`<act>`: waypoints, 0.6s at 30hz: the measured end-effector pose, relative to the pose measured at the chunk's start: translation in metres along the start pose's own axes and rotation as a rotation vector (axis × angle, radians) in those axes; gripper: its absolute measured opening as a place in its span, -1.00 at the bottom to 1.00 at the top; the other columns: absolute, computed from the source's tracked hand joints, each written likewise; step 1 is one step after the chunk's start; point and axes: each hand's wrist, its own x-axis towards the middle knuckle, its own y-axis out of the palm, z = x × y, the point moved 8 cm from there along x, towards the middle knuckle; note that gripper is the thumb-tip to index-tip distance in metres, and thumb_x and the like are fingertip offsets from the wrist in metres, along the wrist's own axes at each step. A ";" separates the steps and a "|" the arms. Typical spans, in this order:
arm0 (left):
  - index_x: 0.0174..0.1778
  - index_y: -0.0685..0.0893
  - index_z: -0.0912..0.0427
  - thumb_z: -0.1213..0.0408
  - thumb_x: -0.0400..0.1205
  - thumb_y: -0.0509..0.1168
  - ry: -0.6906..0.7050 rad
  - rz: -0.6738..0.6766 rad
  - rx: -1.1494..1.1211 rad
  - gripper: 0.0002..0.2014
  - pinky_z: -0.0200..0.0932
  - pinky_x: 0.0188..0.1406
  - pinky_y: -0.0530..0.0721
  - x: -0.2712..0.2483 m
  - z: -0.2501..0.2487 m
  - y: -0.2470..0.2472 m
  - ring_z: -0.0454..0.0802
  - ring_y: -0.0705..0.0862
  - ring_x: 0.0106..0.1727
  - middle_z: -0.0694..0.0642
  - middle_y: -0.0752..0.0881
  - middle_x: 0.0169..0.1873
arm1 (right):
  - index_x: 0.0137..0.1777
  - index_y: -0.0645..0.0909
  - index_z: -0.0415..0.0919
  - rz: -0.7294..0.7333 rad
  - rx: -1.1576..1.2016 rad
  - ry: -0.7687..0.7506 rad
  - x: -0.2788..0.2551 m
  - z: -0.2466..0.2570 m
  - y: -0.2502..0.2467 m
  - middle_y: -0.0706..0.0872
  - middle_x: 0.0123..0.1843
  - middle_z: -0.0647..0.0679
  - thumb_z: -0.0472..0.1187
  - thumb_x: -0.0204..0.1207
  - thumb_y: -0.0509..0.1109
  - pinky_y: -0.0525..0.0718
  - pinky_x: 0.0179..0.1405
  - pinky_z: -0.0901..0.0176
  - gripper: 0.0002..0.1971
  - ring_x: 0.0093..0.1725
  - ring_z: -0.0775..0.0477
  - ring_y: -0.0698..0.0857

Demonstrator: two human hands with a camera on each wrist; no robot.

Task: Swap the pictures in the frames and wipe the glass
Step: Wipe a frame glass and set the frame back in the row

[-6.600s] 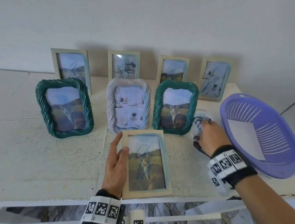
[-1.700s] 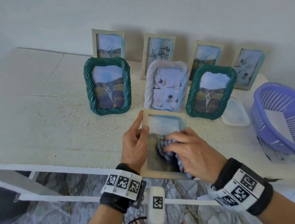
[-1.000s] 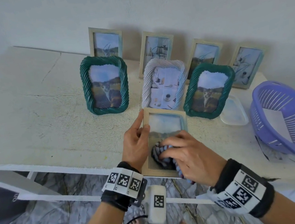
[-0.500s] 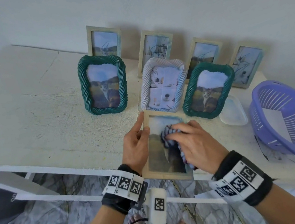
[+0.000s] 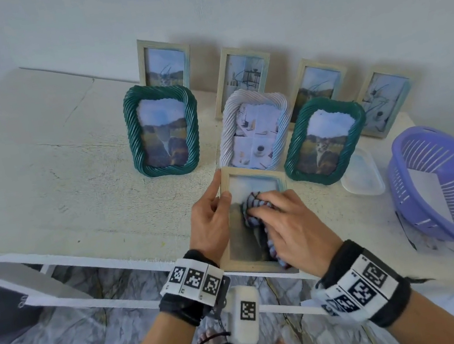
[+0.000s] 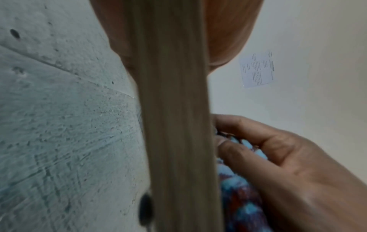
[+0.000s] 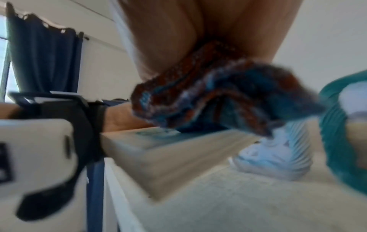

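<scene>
A pale wooden frame [image 5: 252,179] lies flat at the table's front edge, glass up, its near end slightly past the edge. My left hand [image 5: 219,195] grips its left side, thumb on top and index finger along the rim; the left wrist view shows that rim [image 6: 174,125] between my fingers. My right hand [image 5: 275,214] holds a bunched blue and red checked cloth [image 5: 251,208] and presses it on the upper middle of the glass. The right wrist view shows the cloth [image 7: 218,97] hanging from my palm onto the frame [image 7: 158,150]. The picture is mostly hidden.
Just behind stand two green twisted frames [image 5: 163,128] [image 5: 324,140] and a white twisted one [image 5: 255,131]. Several small wooden frames [image 5: 164,62] lean on the wall. A clear plastic lid [image 5: 361,176] and a purple basket [image 5: 448,189] sit at the right.
My right hand has rubbed the cloth from the lower part of the glass up to the upper middle. My left hand keeps its hold on the frame's left side.
</scene>
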 end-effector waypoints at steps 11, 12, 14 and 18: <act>0.38 0.53 -0.37 0.05 0.58 0.25 -0.043 0.004 -0.061 -0.58 0.04 -0.24 0.43 -0.002 0.008 -0.008 0.10 0.38 -0.30 0.19 0.48 -0.34 | 0.08 0.70 -0.14 0.180 0.066 -0.011 -0.018 0.006 0.017 0.59 0.17 0.01 -0.24 0.56 0.09 0.60 0.05 0.10 -0.66 0.01 -0.02 0.43; 0.32 0.54 -0.44 0.00 0.55 0.24 -0.044 0.000 -0.066 -0.59 0.06 -0.21 0.44 -0.002 0.007 -0.009 0.10 0.40 -0.27 0.19 0.50 -0.32 | 0.13 0.68 -0.15 0.160 0.049 0.021 -0.016 0.001 0.016 0.57 0.20 -0.01 -0.27 0.57 0.13 0.60 0.06 0.09 -0.69 0.02 -0.04 0.42; 0.27 0.56 -0.53 -0.06 0.50 0.25 -0.045 -0.004 -0.063 -0.58 0.07 -0.18 0.45 0.000 0.005 -0.010 0.10 0.42 -0.25 0.19 0.53 -0.29 | 0.18 0.66 -0.16 0.114 0.045 0.048 -0.015 0.004 0.015 0.54 0.24 -0.06 -0.29 0.55 0.18 0.60 0.07 0.07 -0.70 0.03 -0.09 0.44; 0.28 0.53 -0.57 -0.10 0.47 0.23 -0.006 0.009 -0.027 -0.56 0.07 -0.19 0.52 0.003 -0.003 -0.008 0.07 0.46 -0.26 0.19 0.55 -0.32 | 0.20 0.66 -0.16 0.119 0.108 -0.031 -0.021 0.037 0.017 0.54 0.22 -0.05 -0.26 0.54 0.08 0.59 0.10 0.14 -0.63 0.06 -0.09 0.46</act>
